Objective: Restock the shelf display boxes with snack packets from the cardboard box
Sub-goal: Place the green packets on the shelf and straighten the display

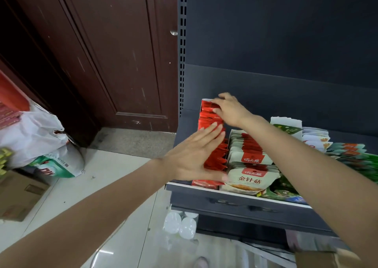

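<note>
Nearest, at the lower right corner: a corner of the cardboard box (325, 257), brown, blurred. Item: red snack packets (214, 155), one row standing on edge in a display box (204, 101) at the left end of the dark shelf (235, 202), running near to far. My left hand (194, 157), fingers straight and together, lies flat against the left side of the near packets. My right hand (229, 109), well apart from it at the far end of the row, has its fingers curled over the packet tops there. Right of the red row: white packets (251, 175) with red labels, then green packets (360, 157) farther right. Below the shelf: white round lids (180, 224) in clear wrap. Left side: a dark red door (92, 53), white plastic bags (36, 137) on a pale tiled floor (114, 186), another brown carton (14, 196) beside them.
</note>
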Demonstrator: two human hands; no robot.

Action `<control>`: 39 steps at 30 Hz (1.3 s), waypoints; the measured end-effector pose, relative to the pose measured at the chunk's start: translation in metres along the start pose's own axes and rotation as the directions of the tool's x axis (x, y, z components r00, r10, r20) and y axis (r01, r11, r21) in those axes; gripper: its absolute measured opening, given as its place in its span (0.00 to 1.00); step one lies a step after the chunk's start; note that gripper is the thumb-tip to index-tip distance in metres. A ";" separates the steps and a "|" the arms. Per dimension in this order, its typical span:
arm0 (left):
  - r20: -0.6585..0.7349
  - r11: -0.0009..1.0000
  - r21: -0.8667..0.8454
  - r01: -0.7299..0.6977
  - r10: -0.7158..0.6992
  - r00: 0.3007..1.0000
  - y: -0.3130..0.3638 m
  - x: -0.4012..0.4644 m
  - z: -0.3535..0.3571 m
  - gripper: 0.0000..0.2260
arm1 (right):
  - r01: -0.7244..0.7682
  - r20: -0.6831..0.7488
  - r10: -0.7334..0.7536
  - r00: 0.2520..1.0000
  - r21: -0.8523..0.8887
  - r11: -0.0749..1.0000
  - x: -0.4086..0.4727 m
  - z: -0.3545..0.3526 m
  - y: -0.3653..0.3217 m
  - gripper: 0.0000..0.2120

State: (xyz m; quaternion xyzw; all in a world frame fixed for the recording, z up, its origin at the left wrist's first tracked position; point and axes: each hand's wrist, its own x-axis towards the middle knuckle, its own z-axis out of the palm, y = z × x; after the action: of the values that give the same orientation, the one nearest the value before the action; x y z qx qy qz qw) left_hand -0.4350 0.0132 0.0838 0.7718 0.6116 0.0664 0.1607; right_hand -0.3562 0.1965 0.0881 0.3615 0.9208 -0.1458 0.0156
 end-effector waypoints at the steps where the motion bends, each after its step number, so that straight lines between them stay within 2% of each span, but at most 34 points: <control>1: 0.073 0.996 0.087 -0.020 0.014 0.997 0.000 -0.002 0.003 0.52 | -0.003 0.029 0.002 1.000 0.035 0.999 0.002 0.001 0.000 0.20; 2: 0.109 0.986 0.165 -0.034 0.016 0.994 -0.001 -0.001 0.007 0.55 | -0.004 0.049 0.001 0.999 0.071 0.997 0.002 0.000 0.001 0.20; 4: 0.087 0.958 0.286 -0.025 0.000 0.996 -0.004 0.003 0.014 0.55 | -0.013 0.073 0.004 0.997 0.124 0.992 0.003 -0.002 0.003 0.20; 7: -0.024 0.941 0.312 0.130 -0.129 0.991 -0.008 0.011 0.018 0.52 | -0.007 0.097 -0.006 0.995 0.136 0.991 0.003 -0.003 0.003 0.19; 9: -0.026 0.950 0.258 0.176 -0.176 0.984 -0.008 0.016 0.018 0.53 | -0.020 0.113 0.006 0.994 0.117 0.993 0.002 -0.002 0.000 0.20; 12: 0.051 0.980 0.150 0.130 -0.138 0.989 -0.004 0.022 0.018 0.55 | -0.044 0.108 0.030 0.994 0.134 0.990 -0.003 -0.002 -0.004 0.22; 14: 0.072 0.990 -0.024 0.138 -0.136 0.988 -0.003 0.020 0.014 0.57 | -0.103 0.100 0.085 0.991 0.190 0.976 -0.007 -0.003 -0.006 0.23; 15: 0.045 0.967 -0.197 0.160 -0.154 0.987 -0.003 0.019 0.012 0.57 | -0.156 0.085 0.138 0.987 0.252 0.955 -0.007 -0.002 -0.006 0.24; 16: 0.001 0.888 -0.426 0.172 -0.190 0.982 0.000 0.016 0.010 0.53 | -0.197 0.059 0.188 0.980 0.347 0.917 -0.008 -0.002 -0.009 0.24; 17: -0.049 0.733 -0.661 0.163 -0.259 0.965 0.003 0.015 0.007 0.47 | -0.250 0.053 0.256 0.965 0.475 0.844 -0.010 -0.001 -0.012 0.23; 18: -0.090 0.536 -0.836 0.120 -0.349 0.933 0.007 0.015 0.003 0.39 | -0.276 0.064 0.303 0.951 0.617 0.737 -0.011 0.001 -0.015 0.19; 19: -0.108 0.363 -0.929 0.071 -0.449 0.887 0.010 0.017 -0.001 0.31 | -0.290 0.089 0.338 0.937 0.737 0.611 -0.012 0.005 -0.016 0.16; 20: -0.092 0.238 -0.970 0.048 -0.543 0.835 0.012 0.023 -0.005 0.24 | -0.292 0.111 0.364 0.925 0.821 0.491 -0.012 0.008 -0.019 0.13; 22: -0.025 0.113 -0.991 0.066 -0.657 0.753 0.005 0.039 -0.008 0.23 | -0.298 0.132 0.394 0.910 0.867 0.398 -0.012 0.013 -0.025 0.11; 24: 0.012 0.076 -0.993 0.088 -0.686 0.728 -0.004 0.054 -0.008 0.22 | -0.285 0.116 0.396 0.911 0.872 0.398 -0.009 0.017 -0.029 0.11; 26: 0.003 0.080 -0.993 0.081 -0.694 0.720 -0.011 0.064 -0.003 0.18 | -0.256 0.077 0.380 0.922 0.858 0.446 -0.009 0.016 -0.032 0.12; 28: -0.002 0.108 -0.989 0.106 -0.708 0.706 -0.013 0.070 0.004 0.18 | -0.249 0.042 0.355 0.934 0.788 0.563 -0.011 0.015 -0.032 0.12; 32: -0.053 0.244 -0.950 0.194 -0.740 0.670 -0.012 0.072 0.010 0.17 | -0.202 0.017 0.221 0.975 0.475 0.857 -0.017 0.015 -0.023 0.20; 34: -0.095 0.319 -0.919 0.230 -0.748 0.657 -0.013 0.069 0.008 0.19 | -0.174 0.024 0.175 0.984 0.321 0.931 -0.021 0.013 -0.023 0.25; 37: -0.215 0.535 -0.783 0.316 -0.710 0.670 -0.012 0.062 0.002 0.20 | -0.100 -0.021 0.107 0.994 0.223 0.970 -0.034 0.011 -0.021 0.28; 39: -0.327 0.720 -0.603 0.342 -0.615 0.718 -0.009 0.053 0.000 0.19 | -0.042 -0.077 0.059 0.995 0.205 0.978 -0.047 0.010 -0.014 0.25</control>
State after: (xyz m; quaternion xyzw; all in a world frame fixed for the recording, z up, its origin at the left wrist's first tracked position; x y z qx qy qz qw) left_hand -0.4307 0.0662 0.0755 0.4630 0.7765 0.3772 0.2009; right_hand -0.3317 0.1530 0.0889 0.3903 0.8914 -0.2234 -0.0556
